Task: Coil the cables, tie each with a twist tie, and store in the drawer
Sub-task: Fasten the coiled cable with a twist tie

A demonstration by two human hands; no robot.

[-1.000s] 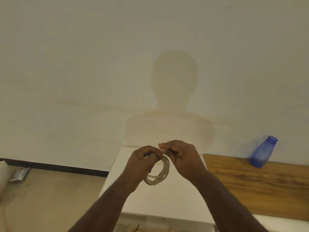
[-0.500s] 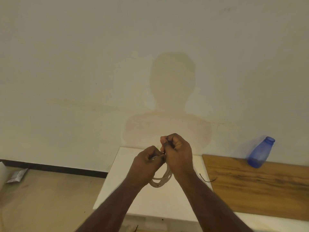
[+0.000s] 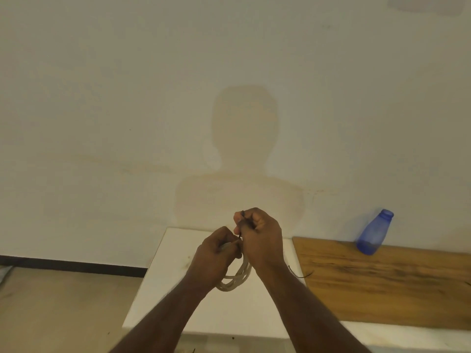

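A coiled white cable [image 3: 235, 278] hangs in the air above the white table top [image 3: 178, 289]. My left hand [image 3: 216, 253] grips the top of the coil, with the loops dangling below it. My right hand [image 3: 260, 233] is just right of and above the left, and pinches a thin dark twist tie [image 3: 241, 220] that runs down to the coil's top. A second dark twist tie [image 3: 300, 275] lies on the surface beside my right wrist. No drawer shows in the view.
A blue plastic bottle [image 3: 373, 233] stands at the back of a wooden board [image 3: 395, 289] to the right, against the pale wall. The floor [image 3: 63, 301] lies to the left of the table, with a dark skirting strip along the wall.
My right hand has risen above the left and turned, drawing the twist tie upward. The coil hangs lower from my left hand.
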